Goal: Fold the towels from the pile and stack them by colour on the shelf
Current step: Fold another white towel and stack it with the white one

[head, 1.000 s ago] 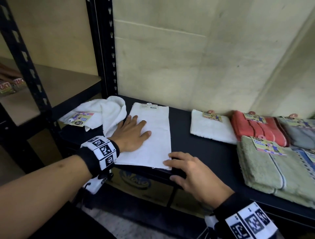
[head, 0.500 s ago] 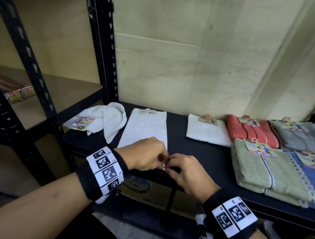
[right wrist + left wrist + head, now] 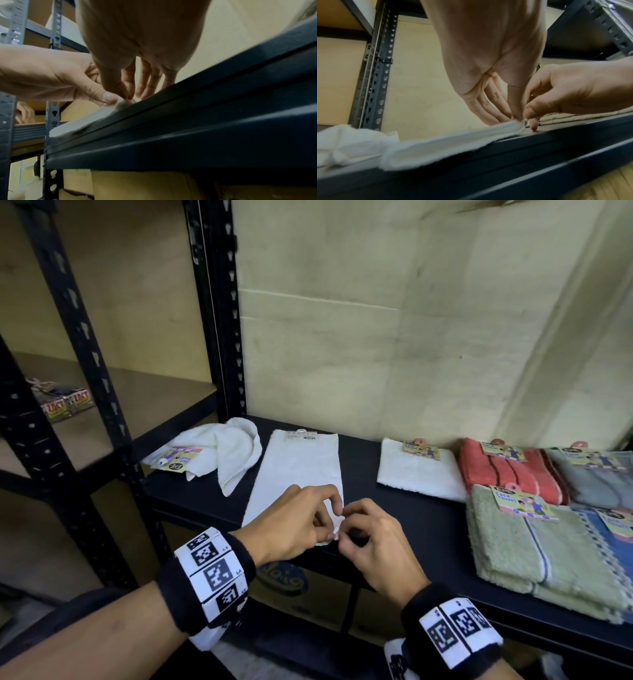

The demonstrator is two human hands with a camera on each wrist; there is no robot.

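The left hand (image 3: 294, 525) and right hand (image 3: 373, 546) meet at the near right corner of the long white towel (image 3: 298, 474), each pinching that corner between thumb and fingertips; in the left wrist view the left thumb (image 3: 516, 102) presses the corner against the fingers. The towel lies flat lengthwise on the black shelf (image 3: 411, 518), its near end at the front edge. Beside it on the left sits a crumpled white towel (image 3: 219, 450); to the right lie 1 folded white towel (image 3: 418, 474), a red towel (image 3: 496, 474), a grey towel (image 3: 599, 477) and a green towel (image 3: 534, 556)
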